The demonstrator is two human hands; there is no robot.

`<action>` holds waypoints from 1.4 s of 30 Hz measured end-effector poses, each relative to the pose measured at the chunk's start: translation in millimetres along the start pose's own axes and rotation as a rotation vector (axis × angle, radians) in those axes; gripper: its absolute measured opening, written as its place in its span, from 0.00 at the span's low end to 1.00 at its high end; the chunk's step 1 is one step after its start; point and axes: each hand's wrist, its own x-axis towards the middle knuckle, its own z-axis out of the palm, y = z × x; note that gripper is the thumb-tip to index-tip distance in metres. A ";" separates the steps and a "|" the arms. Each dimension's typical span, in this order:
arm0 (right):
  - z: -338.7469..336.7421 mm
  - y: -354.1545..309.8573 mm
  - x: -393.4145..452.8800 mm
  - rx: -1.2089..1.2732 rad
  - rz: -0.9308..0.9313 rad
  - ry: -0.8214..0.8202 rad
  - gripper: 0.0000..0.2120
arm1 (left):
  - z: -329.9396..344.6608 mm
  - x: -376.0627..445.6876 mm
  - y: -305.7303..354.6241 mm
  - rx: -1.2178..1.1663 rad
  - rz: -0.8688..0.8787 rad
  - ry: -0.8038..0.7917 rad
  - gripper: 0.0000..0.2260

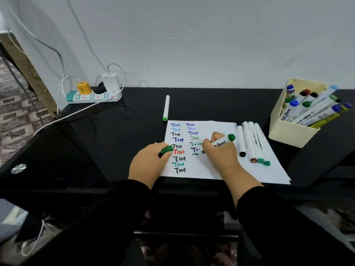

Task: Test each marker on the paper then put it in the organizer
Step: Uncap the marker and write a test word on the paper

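Observation:
A white paper [215, 169] lies on the black desk, covered with two columns of the word "Test" in several colours. My right hand [221, 152] grips a white marker with a green end [223, 141], its tip down on the paper near the lower end of the second column. My left hand [148, 160] rests at the paper's left edge and holds a green cap [165, 150]. Several capped markers [251, 143] lie side by side on the paper's right part. A cream organizer [290, 135] at the right holds several markers.
One more white marker with a green tip [166, 108] lies on the desk beyond the paper. A power strip [92, 96] with plugs and cables sits at the back left against the wall. The desk's front edge runs just below the paper.

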 end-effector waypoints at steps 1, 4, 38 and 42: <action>-0.6 0.1 0.2 0.025 0.006 0.008 0.18 | -0.2 -0.2 0.1 -0.004 -0.002 0.001 0.15; 0.0 0.5 -0.1 0.023 0.001 -0.009 0.18 | 0.0 0.0 0.0 -0.006 -0.012 0.004 0.16; -3.7 -3.5 -6.0 0.084 0.046 0.095 0.18 | 4.3 2.9 -4.9 0.027 -0.006 0.023 0.17; -3.0 -2.8 -5.1 0.104 0.060 0.110 0.18 | 4.7 2.7 -5.0 0.026 0.004 0.030 0.17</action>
